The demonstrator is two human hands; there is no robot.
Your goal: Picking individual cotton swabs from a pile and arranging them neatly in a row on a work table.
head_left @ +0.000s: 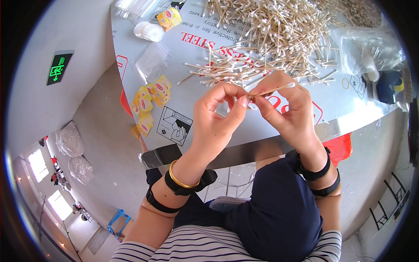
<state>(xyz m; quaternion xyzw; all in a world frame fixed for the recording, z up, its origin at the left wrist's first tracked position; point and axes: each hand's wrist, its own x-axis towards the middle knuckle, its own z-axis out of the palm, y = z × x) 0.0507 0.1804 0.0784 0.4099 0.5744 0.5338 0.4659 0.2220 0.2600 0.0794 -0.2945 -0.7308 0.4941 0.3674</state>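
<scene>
My left hand (218, 114) and my right hand (286, 115) meet over the near part of the metal-topped table (257, 129). Both are closed in a pinch, fingertips almost touching. Between them lies a thin cotton swab (273, 91), its white tip sticking out past my right fingers. Its other end reaches my left thumb and forefinger. Something small and brown shows at the fingertips, too small to name. Just beyond my hands, loose cotton swabs (227, 65) are strewn about, running back into a large heap (279, 30).
Yellow printed cards (145, 102) and clear plastic bags (152, 61) lie at the left. Farther back are a white roll-like bundle (148, 31) and a small yellow box (169, 18). A large clear bag (371, 48) and a thin yellow ring (345, 83) are on the right.
</scene>
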